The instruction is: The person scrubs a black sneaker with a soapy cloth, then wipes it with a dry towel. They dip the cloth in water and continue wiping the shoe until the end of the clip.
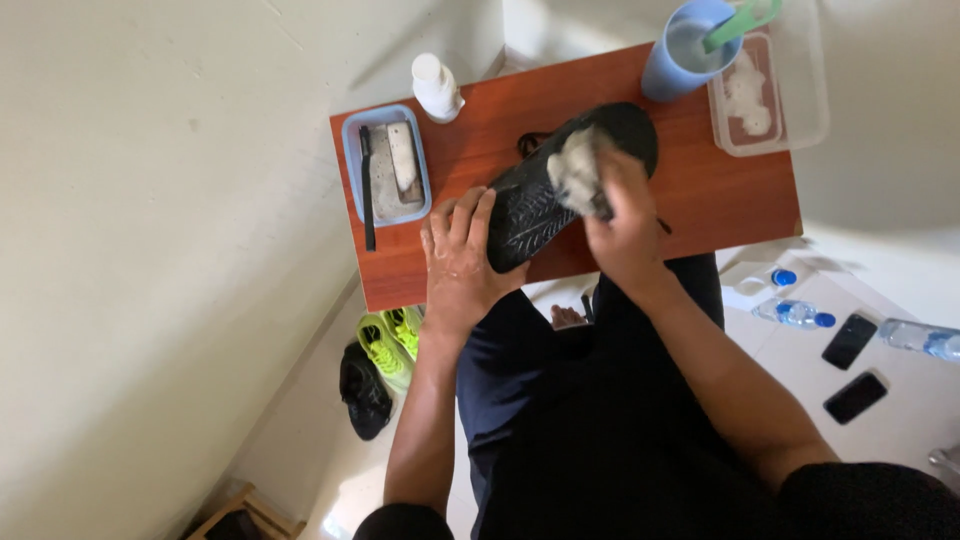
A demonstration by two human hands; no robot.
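Left hand (460, 262) is gripping the heel of an upturned black shoe (545, 195) on the table (700, 190); right hand (622, 220) is pinching a cloth (578, 168) against its sole.

Left hand (458, 262) gripping black shoe (545, 195) sole-up, right hand (622, 222) pressing grey cloth (578, 170), red-brown table (700, 190)

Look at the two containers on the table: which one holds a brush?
The blue-rimmed container at the table's left edge: a black brush lies across it. The clear container at the right holds only white clumps.
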